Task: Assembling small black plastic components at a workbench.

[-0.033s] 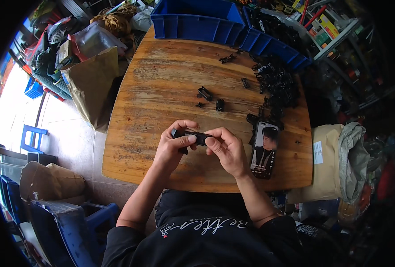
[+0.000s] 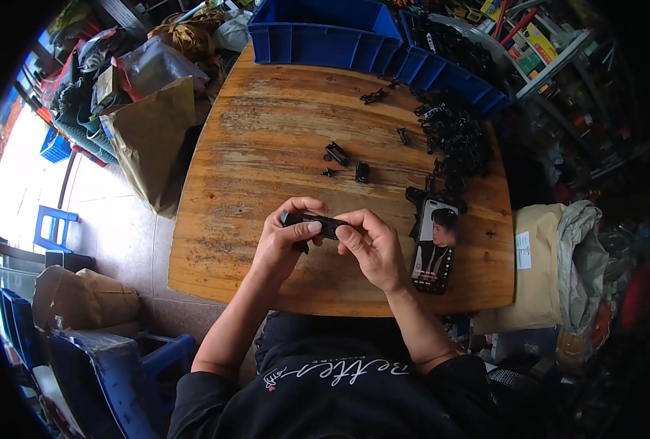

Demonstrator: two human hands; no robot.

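Note:
Over the near part of the wooden table (image 2: 266, 146), both hands hold one small, elongated black plastic part (image 2: 328, 226). My left hand (image 2: 281, 238) grips its left end, thumb laid along the top. At the other end, my right hand (image 2: 374, 249) pinches the part between thumb and fingers. Its exact kind cannot be made out. Just beyond my hands lie a black clip-like piece (image 2: 336, 154), a short black block (image 2: 362, 173) and a tiny black piece (image 2: 328, 173). A phone (image 2: 436, 245) with a lit screen rests to the right of my right hand.
A heap of black plastic parts (image 2: 456, 143) covers the table's right side. At the far edge stand a blue crate (image 2: 325, 45) and a second blue bin (image 2: 442, 79) filled with black parts. Paper sacks (image 2: 145, 139) flank the table, and a blue stool (image 2: 55, 227) stands left.

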